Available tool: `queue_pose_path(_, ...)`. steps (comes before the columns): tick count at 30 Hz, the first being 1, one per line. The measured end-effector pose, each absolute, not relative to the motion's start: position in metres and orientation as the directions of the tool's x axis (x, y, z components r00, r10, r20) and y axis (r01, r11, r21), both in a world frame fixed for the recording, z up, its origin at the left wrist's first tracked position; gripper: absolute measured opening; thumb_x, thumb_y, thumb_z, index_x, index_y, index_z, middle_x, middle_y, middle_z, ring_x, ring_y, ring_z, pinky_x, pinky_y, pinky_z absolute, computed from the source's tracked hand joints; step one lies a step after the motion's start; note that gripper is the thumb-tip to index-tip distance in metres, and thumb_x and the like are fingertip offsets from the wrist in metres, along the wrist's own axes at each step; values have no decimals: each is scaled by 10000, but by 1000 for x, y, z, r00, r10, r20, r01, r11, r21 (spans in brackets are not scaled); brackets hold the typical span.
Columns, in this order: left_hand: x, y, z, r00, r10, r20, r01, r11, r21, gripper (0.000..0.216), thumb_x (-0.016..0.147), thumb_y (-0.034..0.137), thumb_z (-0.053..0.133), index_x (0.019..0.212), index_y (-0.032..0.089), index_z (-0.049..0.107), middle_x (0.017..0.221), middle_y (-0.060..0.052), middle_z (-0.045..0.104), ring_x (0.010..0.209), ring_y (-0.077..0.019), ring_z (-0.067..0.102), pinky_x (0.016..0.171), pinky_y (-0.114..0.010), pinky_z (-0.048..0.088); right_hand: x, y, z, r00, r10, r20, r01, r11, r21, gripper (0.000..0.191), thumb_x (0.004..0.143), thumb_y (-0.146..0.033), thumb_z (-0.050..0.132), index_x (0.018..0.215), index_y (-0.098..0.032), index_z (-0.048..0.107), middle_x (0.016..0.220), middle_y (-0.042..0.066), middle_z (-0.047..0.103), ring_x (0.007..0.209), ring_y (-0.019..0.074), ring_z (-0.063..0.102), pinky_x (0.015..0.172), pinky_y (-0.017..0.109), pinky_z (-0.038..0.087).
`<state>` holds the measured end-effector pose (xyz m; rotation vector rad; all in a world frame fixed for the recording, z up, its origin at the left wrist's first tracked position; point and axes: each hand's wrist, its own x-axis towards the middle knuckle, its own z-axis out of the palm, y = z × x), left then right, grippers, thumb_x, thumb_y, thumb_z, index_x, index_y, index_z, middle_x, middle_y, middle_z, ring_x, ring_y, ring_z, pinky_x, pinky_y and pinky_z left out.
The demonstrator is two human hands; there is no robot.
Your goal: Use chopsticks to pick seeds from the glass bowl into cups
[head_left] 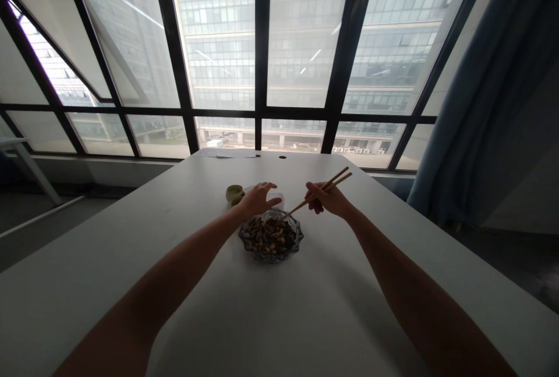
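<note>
A clear glass bowl (297,241) with a scalloped rim stands on the white table (305,319) and holds a dark mix of nuts or beans. My right hand (328,198) is closed on a pair of wooden chopsticks (338,179), whose tips point down toward the bowl's far rim. My left hand (258,198) hovers over the bowl's far left edge, fingers curved and apart, holding nothing that I can see. Behind that hand stands a small clear container (279,196), mostly hidden.
A small olive-green cup (234,193) sits just left of my left hand. Paper sheets (227,154) and a small dark spot (282,157) lie at the table's far edge. Large windows rise beyond; a blue curtain (493,103) hangs at right.
</note>
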<state>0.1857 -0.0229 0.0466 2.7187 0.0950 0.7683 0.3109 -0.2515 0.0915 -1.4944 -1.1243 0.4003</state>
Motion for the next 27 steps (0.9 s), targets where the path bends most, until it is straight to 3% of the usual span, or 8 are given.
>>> queue_pose_path(5,134,5,44,724,229,651,-9,-940,341,276,925,413,573,1060,203,691,1115,-99,701,1078,-272,648,982,-442,518,306,-252,91,406,857,317,526,64,-848,620,783,-746,645,642,-144,684,482,45,637,352,104,545,347,199,425)
queue_pose_path(9,102,29,22,665,342,664,59,-910,410,256,922,360,548,1063,184,669,1083,-114,672,959,-244,650,860,-418,561,304,-254,93,395,873,287,563,17,-827,622,787,-745,642,661,-139,689,505,48,647,379,103,557,368,198,437)
queue_pose_path(12,90,37,0,627,381,679,79,-899,432,347,901,403,586,1161,176,621,1071,-110,645,908,-229,643,812,-408,571,303,-255,95,401,873,278,566,2,-824,636,780,-767,628,657,-145,678,501,41,641,378,103,551,370,201,435)
queue_pose_path(20,93,34,-34,627,425,653,93,-873,478,674,780,508,727,1300,130,523,1168,-162,622,889,-242,658,853,-443,569,305,-254,92,449,850,273,524,-4,-851,655,747,-796,633,644,-150,663,466,41,625,342,107,536,338,206,408)
queue_pose_path(27,96,38,-34,691,493,529,170,-822,543,719,760,497,733,1338,123,524,1107,-161,696,960,-292,679,862,-433,560,306,-253,94,481,835,266,462,16,-887,680,689,-817,673,628,-139,683,451,55,630,326,117,545,312,205,400)
